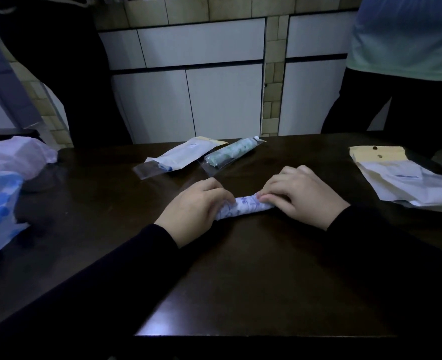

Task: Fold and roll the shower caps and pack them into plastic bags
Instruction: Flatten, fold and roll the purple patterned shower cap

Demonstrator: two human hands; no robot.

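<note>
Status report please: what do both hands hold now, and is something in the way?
Left hand and right hand grip rolled shower cap on table. Not bagged yet. Nothing in the way.

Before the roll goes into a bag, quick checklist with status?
1. Shower cap rolled into a tube: ok.
2. Left hand grips one end of it: ok.
3. Right hand pinches the other end: ok.
4. Roll tight enough to stay rolled when let go: cannot tell.
5. Empty bags on the table right of the hands: ok; neither hand holds one.
6. Two packed bags lie beyond the hands, apart from the roll: ok.
</note>
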